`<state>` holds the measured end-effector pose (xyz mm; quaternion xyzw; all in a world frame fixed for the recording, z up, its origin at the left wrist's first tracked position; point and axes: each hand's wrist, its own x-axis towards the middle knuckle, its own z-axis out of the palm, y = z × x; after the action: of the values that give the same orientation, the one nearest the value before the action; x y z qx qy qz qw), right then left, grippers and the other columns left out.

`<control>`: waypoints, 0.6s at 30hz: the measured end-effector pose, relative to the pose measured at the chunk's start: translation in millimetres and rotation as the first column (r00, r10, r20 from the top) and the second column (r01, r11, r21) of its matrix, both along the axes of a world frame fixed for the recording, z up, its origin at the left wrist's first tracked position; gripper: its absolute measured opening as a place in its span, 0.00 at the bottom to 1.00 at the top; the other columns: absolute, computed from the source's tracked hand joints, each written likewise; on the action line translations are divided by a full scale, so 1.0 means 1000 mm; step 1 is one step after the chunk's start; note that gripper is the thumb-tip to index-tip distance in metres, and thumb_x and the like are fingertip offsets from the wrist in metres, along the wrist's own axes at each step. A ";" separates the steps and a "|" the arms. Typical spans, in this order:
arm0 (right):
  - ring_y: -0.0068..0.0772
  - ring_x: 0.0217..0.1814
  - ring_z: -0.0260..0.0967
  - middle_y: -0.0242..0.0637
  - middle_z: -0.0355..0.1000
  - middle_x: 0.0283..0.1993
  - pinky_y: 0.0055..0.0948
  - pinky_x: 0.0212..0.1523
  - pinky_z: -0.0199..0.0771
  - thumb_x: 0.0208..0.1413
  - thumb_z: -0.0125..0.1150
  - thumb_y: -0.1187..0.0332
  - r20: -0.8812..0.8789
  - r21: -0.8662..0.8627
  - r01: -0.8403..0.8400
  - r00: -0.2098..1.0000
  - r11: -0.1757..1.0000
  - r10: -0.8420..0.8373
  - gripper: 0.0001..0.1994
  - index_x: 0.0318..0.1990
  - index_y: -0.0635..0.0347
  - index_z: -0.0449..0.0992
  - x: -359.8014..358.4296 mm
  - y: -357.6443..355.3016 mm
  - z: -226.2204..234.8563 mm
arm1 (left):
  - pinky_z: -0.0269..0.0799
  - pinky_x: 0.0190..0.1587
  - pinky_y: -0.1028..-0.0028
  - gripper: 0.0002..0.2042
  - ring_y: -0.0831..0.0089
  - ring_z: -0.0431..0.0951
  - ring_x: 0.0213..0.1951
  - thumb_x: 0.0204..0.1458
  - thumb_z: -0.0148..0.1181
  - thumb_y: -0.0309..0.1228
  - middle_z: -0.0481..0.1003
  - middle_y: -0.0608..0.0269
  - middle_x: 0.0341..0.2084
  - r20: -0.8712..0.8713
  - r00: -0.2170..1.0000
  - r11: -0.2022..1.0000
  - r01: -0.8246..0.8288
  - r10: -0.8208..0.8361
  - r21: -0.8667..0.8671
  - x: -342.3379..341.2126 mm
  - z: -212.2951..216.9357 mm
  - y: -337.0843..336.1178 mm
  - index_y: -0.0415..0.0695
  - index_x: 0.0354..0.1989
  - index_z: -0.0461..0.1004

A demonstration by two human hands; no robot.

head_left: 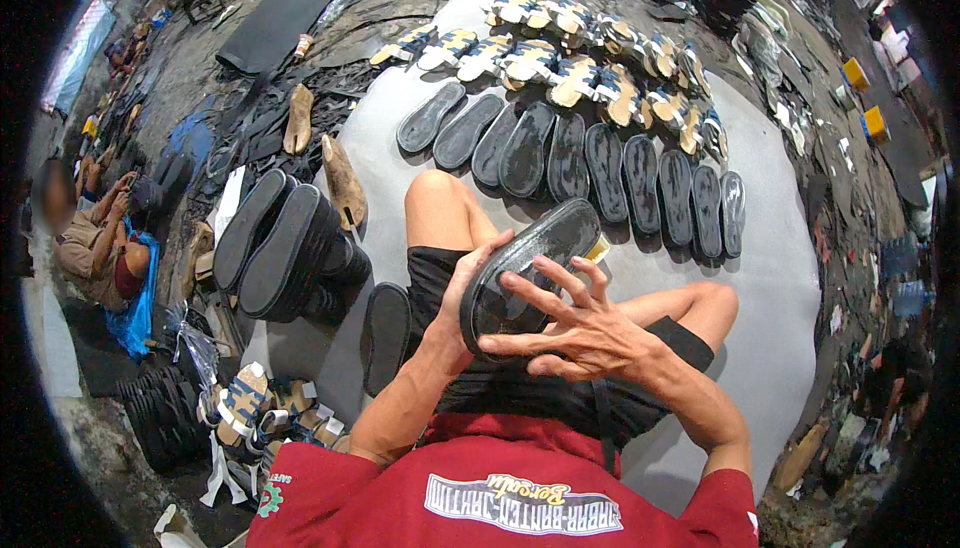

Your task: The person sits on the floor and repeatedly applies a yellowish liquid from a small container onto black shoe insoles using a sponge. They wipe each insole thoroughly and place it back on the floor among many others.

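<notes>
A black shoe sole (pixel 550 238) with wet-looking, whitish streaks on its face is tilted above my lap. My left hand (pixel 460 293) grips it along its left edge, thumb side up. Over the lower right part of the sole, my right hand (pixel 600 336) has its fingers spread, with fingertips at or just over the surface. Something small and yellowish (pixel 598 251) peeks out behind the sole's right edge; its kind is hidden. Beyond my knees, a curved row of black soles (pixel 568 158) with shiny patches lies on the grey sheet (pixel 770 198).
Behind the row stand several strapped sandal uppers (pixel 528 63) on tan insoles. Stacked soles (pixel 285 263), a single sole (pixel 386 338) and wooden shoe lasts (pixel 343 183) lie to my left. More sandal uppers (pixel 243 403) sit at lower left. Another person (pixel 100 243) sits far left.
</notes>
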<state>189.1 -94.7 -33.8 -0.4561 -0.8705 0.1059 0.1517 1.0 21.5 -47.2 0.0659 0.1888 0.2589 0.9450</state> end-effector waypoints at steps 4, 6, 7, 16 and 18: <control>0.71 0.87 0.32 0.47 0.39 0.89 0.71 0.80 0.30 0.77 0.43 0.46 -0.266 -0.052 0.283 0.920 0.958 -0.287 0.24 0.77 0.21 0.69 0.014 0.002 -0.008 | 0.87 0.51 0.54 0.25 0.55 0.89 0.44 0.74 0.46 0.46 0.85 0.46 0.50 0.180 0.983 0.983 0.055 -0.022 -0.177 -0.005 -0.014 0.015 0.37 0.62 0.77; 0.68 0.87 0.32 0.47 0.41 0.89 0.71 0.80 0.29 0.77 0.45 0.45 -0.167 -0.057 0.400 0.900 0.915 -0.404 0.25 0.78 0.21 0.66 0.001 0.008 -0.014 | 0.87 0.51 0.55 0.25 0.56 0.88 0.44 0.74 0.46 0.45 0.85 0.46 0.50 0.164 0.986 0.988 0.031 -0.006 -0.150 -0.005 -0.019 0.016 0.36 0.61 0.77; 0.66 0.88 0.31 0.47 0.41 0.89 0.69 0.80 0.29 0.77 0.45 0.44 -0.143 -0.042 0.395 0.907 0.918 -0.397 0.26 0.79 0.21 0.64 -0.005 0.005 -0.018 | 0.87 0.51 0.57 0.24 0.57 0.88 0.44 0.74 0.47 0.44 0.85 0.46 0.50 0.189 0.982 0.989 0.025 0.003 -0.143 0.000 -0.020 0.016 0.36 0.60 0.78; 0.59 0.88 0.33 0.44 0.44 0.89 0.67 0.79 0.27 0.73 0.55 0.49 -0.080 -0.024 0.335 0.939 0.942 -0.336 0.27 0.78 0.22 0.66 -0.012 -0.005 -0.009 | 0.87 0.49 0.57 0.28 0.56 0.88 0.45 0.74 0.44 0.49 0.84 0.48 0.52 0.221 0.975 0.995 0.047 -0.027 -0.085 0.003 -0.003 0.005 0.37 0.64 0.76; 0.60 0.88 0.33 0.50 0.43 0.88 0.65 0.79 0.26 0.74 0.54 0.53 -0.115 -0.003 0.125 0.986 0.992 -0.124 0.26 0.78 0.24 0.67 -0.026 -0.012 -0.009 | 0.85 0.53 0.57 0.28 0.56 0.87 0.48 0.73 0.44 0.49 0.84 0.47 0.53 0.086 0.995 0.999 -0.053 0.053 -0.001 -0.002 0.007 0.001 0.36 0.64 0.76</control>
<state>163.0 -106.5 -42.4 -0.5026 -0.8303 0.1205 0.2087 -0.8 22.0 -40.2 0.0503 0.1494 0.2868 0.9449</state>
